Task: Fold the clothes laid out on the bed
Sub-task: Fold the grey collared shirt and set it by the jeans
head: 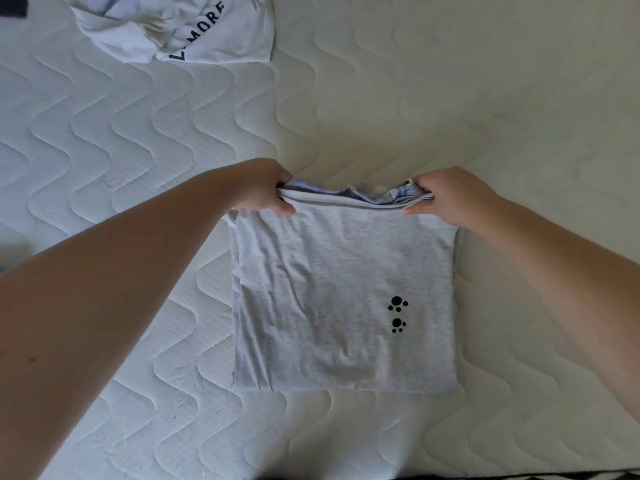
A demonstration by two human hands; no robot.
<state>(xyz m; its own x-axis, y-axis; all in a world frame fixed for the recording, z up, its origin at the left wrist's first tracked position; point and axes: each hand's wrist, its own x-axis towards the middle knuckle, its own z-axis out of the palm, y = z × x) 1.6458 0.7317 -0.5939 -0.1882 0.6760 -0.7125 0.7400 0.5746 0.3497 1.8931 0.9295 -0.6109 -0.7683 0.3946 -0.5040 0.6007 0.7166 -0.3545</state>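
A light grey shirt (332,292) with two small black paw prints near its right side lies folded into a rough square on the quilted mattress (450,116). My left hand (266,188) grips the far left corner of its upper layers. My right hand (450,195) pinches the far right corner. Between the hands the far edge is lifted a little, and bluish inner layers show under the grey hem.
A crumpled white shirt (180,26) with dark lettering lies at the far left of the bed. A dark cloth corner (12,5) shows at the top left edge. A dark patterned strip (519,476) runs along the near edge.
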